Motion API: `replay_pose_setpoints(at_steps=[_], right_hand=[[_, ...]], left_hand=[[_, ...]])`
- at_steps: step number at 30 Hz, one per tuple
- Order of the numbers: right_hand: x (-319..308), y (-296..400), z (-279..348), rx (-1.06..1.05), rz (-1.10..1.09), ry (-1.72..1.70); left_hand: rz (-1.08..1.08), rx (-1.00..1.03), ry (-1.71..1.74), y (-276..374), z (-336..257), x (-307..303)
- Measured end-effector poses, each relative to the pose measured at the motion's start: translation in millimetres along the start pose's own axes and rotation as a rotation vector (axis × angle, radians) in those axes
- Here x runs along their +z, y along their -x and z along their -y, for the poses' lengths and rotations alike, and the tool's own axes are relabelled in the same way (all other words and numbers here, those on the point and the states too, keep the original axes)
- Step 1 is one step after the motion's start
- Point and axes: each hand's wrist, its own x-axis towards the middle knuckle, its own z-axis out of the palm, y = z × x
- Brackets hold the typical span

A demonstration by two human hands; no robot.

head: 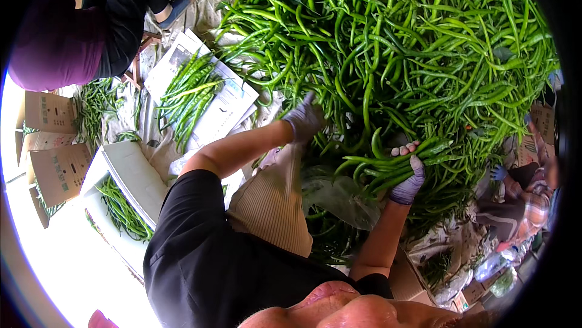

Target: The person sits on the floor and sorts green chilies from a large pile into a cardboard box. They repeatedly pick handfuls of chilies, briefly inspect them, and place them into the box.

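My right hand (408, 180), in a thin pale purple glove, is closed around a bunch of long green chili peppers (386, 169). The peppers lie roughly side by side, with one curved pepper standing up from the bunch. My left hand (305, 119), gloved alike, is at the near edge of a large heap of green chili peppers (391, 55). Its thumb points away from me, and its other fingers are blurred or hidden, so whether it grips anything is unclear. Clear plastic film (341, 196) lies below the right hand's bunch, near my ribbed tan trousers (268, 205).
Sorted peppers (193, 94) rest on printed paper sheets (241, 96) to the left. A white box (132, 178) and cardboard boxes (59, 169) holding peppers stand farther left. One person (59, 46) sits at upper left, another (523, 205) at right. A cardboard box (407, 278) stands at lower right.
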Motion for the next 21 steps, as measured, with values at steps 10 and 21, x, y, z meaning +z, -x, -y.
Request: replay_pose_setpoints(at_steps=[10,21], right_hand=[[11.9,-7.7,-10.8,0.056,0.057,-0.095],[31.4,-21.1,-64.7,0.304,-0.102,0.314]], left_hand=[[-0.847,-0.429,1.54,54.4,61.0,-67.1],[-0.895,-0.482,1.878,43.0,43.8,-64.9]])
